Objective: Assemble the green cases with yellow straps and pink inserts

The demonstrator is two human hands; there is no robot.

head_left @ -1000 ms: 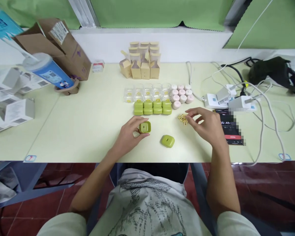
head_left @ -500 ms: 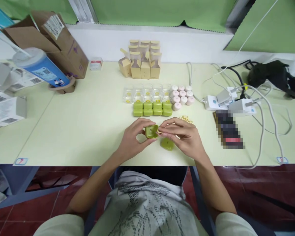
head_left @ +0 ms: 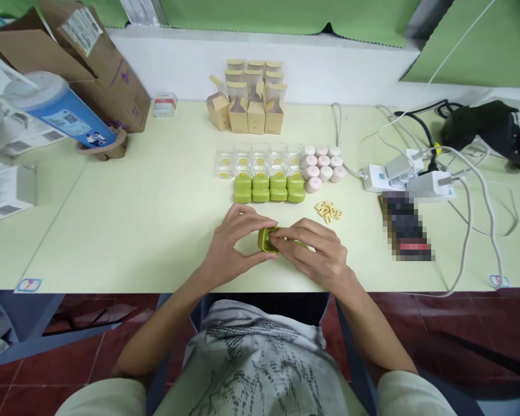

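My left hand [head_left: 231, 245] grips a small green hollow case part [head_left: 262, 240] by its rim, with thumb and fingers on opposite sides and the open side turned to the right. The pinched fingertips of my right hand [head_left: 314, 248] reach inside it. They cover the small pale yellow piece seen between them earlier. A second green part lies on the table under my right hand, almost wholly hidden. Beyond that hand is a loose pile of small pale yellow pieces [head_left: 328, 211], some loop-shaped. Closed green cases [head_left: 269, 189] stand in a block just past my hands.
Clear plastic cases [head_left: 260, 162] and pink-white round pieces [head_left: 323, 167] stand behind the green ones. Open small cartons [head_left: 248, 112] are by the wall. To the right lie a power strip [head_left: 377, 178], cables and a pixelated dark object [head_left: 405, 225]; a blue canister [head_left: 80, 118] leans at left.
My right hand has moved left and its fingertips have gone into the green part. The yellow pile is now uncovered, while the loose green part is mostly hidden. The view has shifted slightly.
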